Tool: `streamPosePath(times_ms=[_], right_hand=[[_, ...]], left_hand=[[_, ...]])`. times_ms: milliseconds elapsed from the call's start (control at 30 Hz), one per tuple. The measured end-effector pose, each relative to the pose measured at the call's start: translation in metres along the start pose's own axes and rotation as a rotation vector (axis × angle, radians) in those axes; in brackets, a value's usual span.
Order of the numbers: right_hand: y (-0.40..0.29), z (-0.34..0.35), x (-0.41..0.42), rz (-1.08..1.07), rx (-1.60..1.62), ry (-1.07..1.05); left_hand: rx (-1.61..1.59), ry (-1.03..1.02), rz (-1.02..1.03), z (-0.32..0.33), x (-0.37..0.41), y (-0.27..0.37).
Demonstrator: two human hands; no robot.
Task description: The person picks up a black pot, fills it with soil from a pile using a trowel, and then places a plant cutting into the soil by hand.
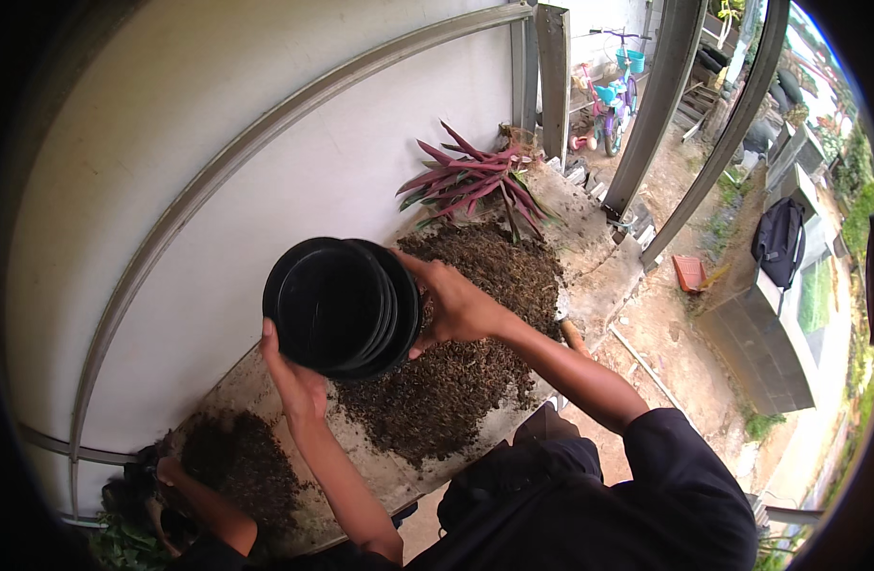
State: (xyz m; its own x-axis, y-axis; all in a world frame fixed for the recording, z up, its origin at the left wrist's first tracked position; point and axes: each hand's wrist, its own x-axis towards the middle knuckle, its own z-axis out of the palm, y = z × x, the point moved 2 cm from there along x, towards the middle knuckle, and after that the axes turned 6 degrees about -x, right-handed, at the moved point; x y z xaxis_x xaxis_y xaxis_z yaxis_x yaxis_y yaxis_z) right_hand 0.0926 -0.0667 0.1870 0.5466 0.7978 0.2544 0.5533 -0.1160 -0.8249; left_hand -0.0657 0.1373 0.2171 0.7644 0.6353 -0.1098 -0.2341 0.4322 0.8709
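Observation:
Both my hands hold a stack of black plastic round pots or saucers (330,303), raised over the work surface. My left hand (294,378) grips the lower left side, with its thumb at the rim. My right hand (451,303) grips the right side of the stack; some of its fingers are hidden behind it. Beneath lies a broad heap of brown, crumbly potting mix (437,400) on a pale slab (380,478). A tool's wooden handle (574,335) pokes out at the heap's right edge, below my right forearm.
A purple-leaved plant (472,175) lies beyond the heap against a white wall panel (322,150). At lower left another person's arm (215,507) reaches beside a darker soil heap (237,464). Metal posts (654,107) stand at the slab's far end; an orange dustpan (689,273) lies on the ground.

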Motion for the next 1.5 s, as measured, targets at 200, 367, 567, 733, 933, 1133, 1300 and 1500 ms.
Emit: streamPosePath(times_ms=[200,367,567,733,933,1133,1300,1500], right_hand=[[0.056,-0.06,0.059,-0.075,-0.087,0.068],[0.113,-0.077,0.103,-0.064,-0.126,0.034],[0.197,-0.088,0.146,-0.019,-0.045,-0.093],[0.244,-0.086,0.166,-0.077,-0.16,-0.111],[0.298,-0.091,0.16,-0.094,-0.171,-0.153],[0.311,-0.097,0.155,-0.146,-0.163,-0.039],[0.297,-0.096,0.151,-0.145,-0.061,-0.073],[0.282,-0.095,0.156,-0.17,-0.026,-0.064]], left_hand=[[0.062,-0.189,0.027,0.045,0.093,-0.045],[0.127,-0.2,0.136,0.047,0.158,-0.091],[0.151,-0.159,0.203,0.065,0.192,-0.143],[0.235,-0.165,0.181,0.045,0.239,-0.186],[0.268,-0.191,-0.025,0.057,0.25,-0.212],[0.299,-0.231,-0.13,0.071,0.272,-0.206],[0.326,-0.188,-0.095,0.078,0.276,-0.201],[0.412,-0.239,-0.003,0.067,0.294,-0.2]])
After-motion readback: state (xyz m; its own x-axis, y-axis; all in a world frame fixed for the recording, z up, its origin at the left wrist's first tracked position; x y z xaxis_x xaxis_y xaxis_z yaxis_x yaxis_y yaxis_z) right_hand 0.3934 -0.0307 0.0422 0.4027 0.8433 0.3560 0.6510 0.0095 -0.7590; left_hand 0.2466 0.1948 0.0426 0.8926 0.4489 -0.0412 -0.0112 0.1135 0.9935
